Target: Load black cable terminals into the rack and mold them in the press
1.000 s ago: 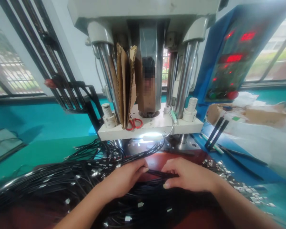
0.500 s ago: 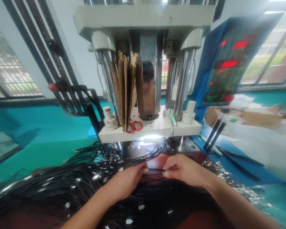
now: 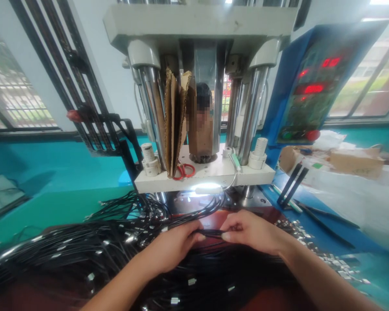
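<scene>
Several thin black cables point(image 3: 211, 233) run between my two hands in a close bundle. My left hand point(image 3: 178, 242) pinches them from the left, thumb in front. On the other side, my right hand point(image 3: 251, 233) is closed on the same cables between thumb and fingers. A large heap of black cables point(image 3: 68, 255) with small silver connectors spreads to the left and under my hands. Other black cables point(image 3: 194, 215) curve up behind my left hand toward the machine. Silver connectors point(image 3: 337, 259) lie in rows beyond my right forearm.
A white press point(image 3: 204, 176) with steel columns stands ahead, a lit lamp point(image 3: 208, 189) at its front edge. Red-handled scissors point(image 3: 184, 171) and cardboard pieces point(image 3: 175, 125) rest on it. At right are a blue control box point(image 3: 324, 82) and black tweezers point(image 3: 327, 222).
The cables between my hands have drawn together into a tighter bundle. My left thumb has shifted slightly right and down. The camera view has moved a little.
</scene>
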`<state>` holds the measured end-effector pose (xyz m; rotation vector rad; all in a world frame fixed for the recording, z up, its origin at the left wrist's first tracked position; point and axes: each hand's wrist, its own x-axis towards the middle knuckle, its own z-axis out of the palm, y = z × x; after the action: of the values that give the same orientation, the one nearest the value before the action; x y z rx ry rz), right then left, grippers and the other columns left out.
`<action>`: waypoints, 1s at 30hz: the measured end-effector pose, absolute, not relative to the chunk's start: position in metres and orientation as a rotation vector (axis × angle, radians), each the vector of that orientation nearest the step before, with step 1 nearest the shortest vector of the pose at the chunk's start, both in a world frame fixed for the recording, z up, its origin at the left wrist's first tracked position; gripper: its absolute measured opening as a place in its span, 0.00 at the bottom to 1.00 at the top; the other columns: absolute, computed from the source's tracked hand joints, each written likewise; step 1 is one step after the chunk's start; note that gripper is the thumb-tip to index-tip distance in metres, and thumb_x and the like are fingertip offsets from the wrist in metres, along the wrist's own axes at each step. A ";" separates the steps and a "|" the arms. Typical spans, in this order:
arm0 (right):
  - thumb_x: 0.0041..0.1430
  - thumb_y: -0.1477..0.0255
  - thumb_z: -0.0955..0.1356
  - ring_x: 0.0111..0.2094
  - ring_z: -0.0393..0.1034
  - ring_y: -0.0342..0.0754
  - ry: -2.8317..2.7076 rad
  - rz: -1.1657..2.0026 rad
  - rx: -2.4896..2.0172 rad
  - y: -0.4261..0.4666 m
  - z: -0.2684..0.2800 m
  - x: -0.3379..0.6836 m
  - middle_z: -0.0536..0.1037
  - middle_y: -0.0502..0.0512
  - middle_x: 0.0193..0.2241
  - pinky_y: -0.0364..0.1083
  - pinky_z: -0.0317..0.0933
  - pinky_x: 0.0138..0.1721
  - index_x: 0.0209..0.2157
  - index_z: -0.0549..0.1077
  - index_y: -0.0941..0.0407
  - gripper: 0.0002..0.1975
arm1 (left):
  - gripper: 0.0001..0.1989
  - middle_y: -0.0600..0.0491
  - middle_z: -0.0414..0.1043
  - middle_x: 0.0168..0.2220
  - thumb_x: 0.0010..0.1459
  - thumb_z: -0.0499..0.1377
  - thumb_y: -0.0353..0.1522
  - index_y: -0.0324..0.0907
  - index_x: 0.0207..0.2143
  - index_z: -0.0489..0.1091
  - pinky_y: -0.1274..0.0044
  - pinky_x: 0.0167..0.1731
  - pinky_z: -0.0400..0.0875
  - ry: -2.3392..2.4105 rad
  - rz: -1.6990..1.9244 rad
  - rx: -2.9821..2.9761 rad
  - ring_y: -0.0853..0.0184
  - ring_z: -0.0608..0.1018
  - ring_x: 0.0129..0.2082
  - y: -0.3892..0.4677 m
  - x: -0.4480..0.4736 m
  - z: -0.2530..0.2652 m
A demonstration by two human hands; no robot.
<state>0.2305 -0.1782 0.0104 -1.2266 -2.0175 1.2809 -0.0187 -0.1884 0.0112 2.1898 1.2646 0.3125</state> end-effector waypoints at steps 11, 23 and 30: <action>0.59 0.68 0.66 0.34 0.68 0.46 -2.287 0.920 -1.223 -0.186 0.014 0.227 0.75 0.49 0.33 0.43 0.59 0.35 0.30 0.70 0.55 0.06 | 0.22 0.51 0.72 0.50 0.59 0.54 0.45 0.51 0.54 0.64 0.72 0.44 0.67 1.255 0.229 2.202 0.58 0.75 0.47 -0.189 -0.024 0.012; 0.61 0.71 0.65 0.35 0.70 0.47 -2.282 0.976 -1.206 -0.186 0.014 0.226 0.76 0.49 0.35 0.43 0.60 0.37 0.33 0.71 0.54 0.04 | 0.18 0.52 0.73 0.50 0.59 0.53 0.38 0.53 0.52 0.64 0.69 0.46 0.67 1.287 0.172 2.225 0.57 0.76 0.46 -0.190 -0.022 0.003; 0.60 0.73 0.66 0.38 0.70 0.46 -2.267 0.993 -1.164 -0.187 0.014 0.225 0.76 0.47 0.36 0.42 0.59 0.39 0.33 0.69 0.54 0.02 | 0.17 0.50 0.73 0.50 0.62 0.48 0.39 0.51 0.53 0.64 0.67 0.46 0.69 1.267 0.174 2.283 0.56 0.76 0.46 -0.193 -0.023 0.007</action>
<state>0.2252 -0.1866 0.0143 -1.1637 -2.2672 0.9931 -0.0228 -0.1930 0.0074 2.2832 1.2674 0.1738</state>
